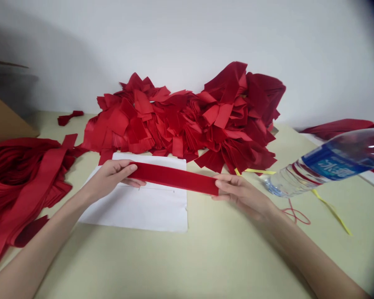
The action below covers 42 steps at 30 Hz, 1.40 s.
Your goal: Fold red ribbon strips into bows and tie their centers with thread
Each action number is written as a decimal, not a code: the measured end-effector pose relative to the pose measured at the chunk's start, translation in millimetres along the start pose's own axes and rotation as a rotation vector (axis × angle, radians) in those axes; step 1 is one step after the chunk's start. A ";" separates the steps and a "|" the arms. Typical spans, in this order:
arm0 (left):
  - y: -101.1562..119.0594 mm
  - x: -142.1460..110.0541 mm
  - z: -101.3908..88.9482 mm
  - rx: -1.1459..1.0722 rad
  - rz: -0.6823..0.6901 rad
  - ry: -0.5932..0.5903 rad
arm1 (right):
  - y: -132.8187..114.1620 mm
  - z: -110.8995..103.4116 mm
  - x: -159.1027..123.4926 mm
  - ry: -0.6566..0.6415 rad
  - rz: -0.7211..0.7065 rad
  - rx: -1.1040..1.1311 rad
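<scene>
A red velvet ribbon strip [174, 177] is stretched between my two hands, sloping slightly down to the right. My left hand [115, 172] pinches its left end between thumb and fingers. At the other end, my right hand [238, 193] grips the ribbon the same way. Below the strip lies a white sheet of paper [156, 211] with a thin drawn line and small tick marks, partly covered by my left hand and the ribbon.
A big heap of red ribbon pieces [174, 120] lies along the wall. Long red ribbon [21, 182] is piled at left, near a cardboard box [6, 116]. On the right are a water bottle [330, 162], a red cord [296, 216] and a yellow strip [333, 209].
</scene>
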<state>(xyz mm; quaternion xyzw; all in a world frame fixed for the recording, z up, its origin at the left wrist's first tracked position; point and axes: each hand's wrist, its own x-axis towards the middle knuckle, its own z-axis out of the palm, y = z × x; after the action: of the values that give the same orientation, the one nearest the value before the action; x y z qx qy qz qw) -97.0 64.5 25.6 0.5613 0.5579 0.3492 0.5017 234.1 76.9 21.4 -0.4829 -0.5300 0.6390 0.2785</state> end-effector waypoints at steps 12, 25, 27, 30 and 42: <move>-4.8 -0.9 17.1 -0.054 -0.016 -0.149 | 14.4 -15.0 12.9 0.324 -0.095 0.056; -3.8 -2.4 20.7 -0.138 -0.039 -0.154 | 18.3 -13.4 13.8 0.319 -0.114 0.157; -3.4 -2.2 20.9 -0.134 -0.044 -0.166 | 18.6 -13.7 15.1 0.333 -0.109 0.182; -3.6 -2.3 21.2 -0.131 -0.052 -0.178 | 19.0 -14.8 16.4 0.334 -0.103 0.193; -6.9 -1.6 20.3 -0.114 -0.070 -0.206 | 17.1 -15.4 13.8 0.281 -0.134 0.158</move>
<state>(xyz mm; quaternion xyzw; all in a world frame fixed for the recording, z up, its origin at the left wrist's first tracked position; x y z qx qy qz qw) -79.8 58.6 14.2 0.5450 0.5019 0.3032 0.5993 245.6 90.4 1.2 -0.5078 -0.4651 0.5846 0.4290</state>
